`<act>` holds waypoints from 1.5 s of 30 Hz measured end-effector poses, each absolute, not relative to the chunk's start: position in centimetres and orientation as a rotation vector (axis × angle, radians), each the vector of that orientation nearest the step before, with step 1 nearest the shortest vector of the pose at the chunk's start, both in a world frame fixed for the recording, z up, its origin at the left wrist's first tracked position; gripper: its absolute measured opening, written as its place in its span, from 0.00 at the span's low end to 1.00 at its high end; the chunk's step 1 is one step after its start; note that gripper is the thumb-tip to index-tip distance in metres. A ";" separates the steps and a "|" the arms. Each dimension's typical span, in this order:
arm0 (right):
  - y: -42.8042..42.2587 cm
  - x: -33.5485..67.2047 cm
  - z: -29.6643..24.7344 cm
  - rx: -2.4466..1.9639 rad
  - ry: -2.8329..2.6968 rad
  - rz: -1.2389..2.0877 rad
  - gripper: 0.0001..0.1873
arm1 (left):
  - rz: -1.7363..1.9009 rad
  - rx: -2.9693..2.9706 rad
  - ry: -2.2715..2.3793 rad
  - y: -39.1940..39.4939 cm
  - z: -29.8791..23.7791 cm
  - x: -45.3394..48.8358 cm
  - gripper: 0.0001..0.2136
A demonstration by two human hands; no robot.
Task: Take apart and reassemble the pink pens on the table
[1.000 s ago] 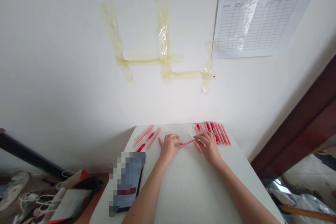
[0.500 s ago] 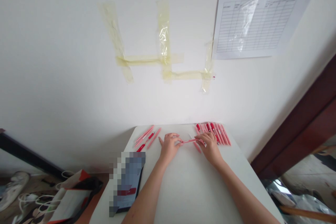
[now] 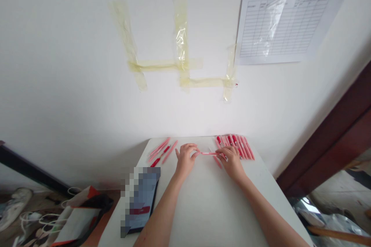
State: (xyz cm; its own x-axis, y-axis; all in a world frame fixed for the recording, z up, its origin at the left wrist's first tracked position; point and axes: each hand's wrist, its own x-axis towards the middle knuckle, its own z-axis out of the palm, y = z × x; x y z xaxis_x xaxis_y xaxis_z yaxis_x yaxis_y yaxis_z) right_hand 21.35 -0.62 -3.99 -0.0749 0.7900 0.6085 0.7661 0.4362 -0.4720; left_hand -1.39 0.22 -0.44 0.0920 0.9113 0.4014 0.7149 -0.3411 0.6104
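Head-camera view of two bare hands at a white table [image 3: 208, 204]. Compared with the frame one second earlier, the pink pen [image 3: 209, 153] held between the hands has gone from a slight tilt, its left end lower, to almost level, and the left hand [image 3: 185, 161] now sits slightly nearer the wall. The left hand is narrowly closed, its curled fingertips [image 3: 196, 154] pinching the pen's left end. The right hand [image 3: 232, 163] is also narrowly closed, its fingers wrapped over the pen's right end. Both forearms angle inward from the lower frame, converging on the pen, which lies between the hands near the table's far edge; whether it touches the tabletop cannot be determined. A loose pink pen [image 3: 217, 162] lies just beside the right hand. A row of pink-and-red pens [image 3: 236, 146] lies beyond the right hand, and a smaller group of pens [image 3: 160, 150] lies left of the left hand. A pixelated tablet [image 3: 140, 216] rests at the table's left edge. A gridded sheet [image 3: 284, 27] and strips of yellowed tape [image 3: 181, 34] are on the wall.
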 end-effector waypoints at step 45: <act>-2.5 20.3 -1.0 -1.121 -1.878 -0.239 0.12 | 0.718 2.247 1.599 -0.5 -1.8 0.3 0.03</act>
State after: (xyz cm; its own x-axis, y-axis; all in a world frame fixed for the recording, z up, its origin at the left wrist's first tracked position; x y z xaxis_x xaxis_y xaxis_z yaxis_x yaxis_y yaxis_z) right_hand 20.30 -2.49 -0.99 -0.1759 0.6034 0.7778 0.7787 0.5687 -0.2650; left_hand 0.29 -0.53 -1.77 0.2594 0.9385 0.2277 0.7936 -0.3415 0.5035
